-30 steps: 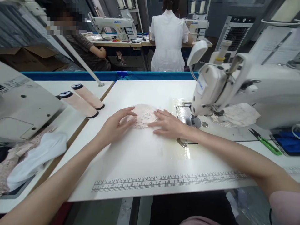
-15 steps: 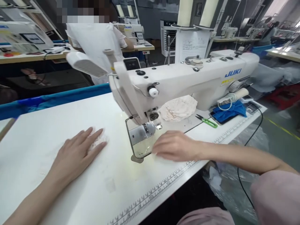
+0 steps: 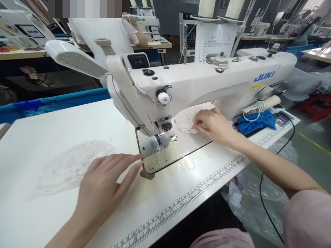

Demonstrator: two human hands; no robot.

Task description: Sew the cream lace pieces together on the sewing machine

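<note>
My left hand [image 3: 106, 187] hovers over or rests on the white table, fingers stretched out, its tips near the front corner of the sewing machine's plate [image 3: 155, 162]. Behind it lies a flat white lace piece [image 3: 69, 168], holding nothing of it in that hand. My right hand [image 3: 214, 125] reaches under the arm of the white sewing machine [image 3: 196, 82]. Its curled fingers are closed at the right side of a second lace piece [image 3: 186, 120], a pale oval on the machine bed. The presser foot [image 3: 159, 137] stands between the two hands.
Blue cloth [image 3: 256, 122] and a thread cone [image 3: 270, 101] lie at the machine's right end. A measuring scale [image 3: 181, 206] runs along the table's front edge. A black cable [image 3: 262, 186] hangs at right. A person [image 3: 103, 38] sits behind the machine.
My right hand has moved up and back from the table front to the lace piece under the machine arm. My left hand has shifted right, uncovering the lace piece on the table.
</note>
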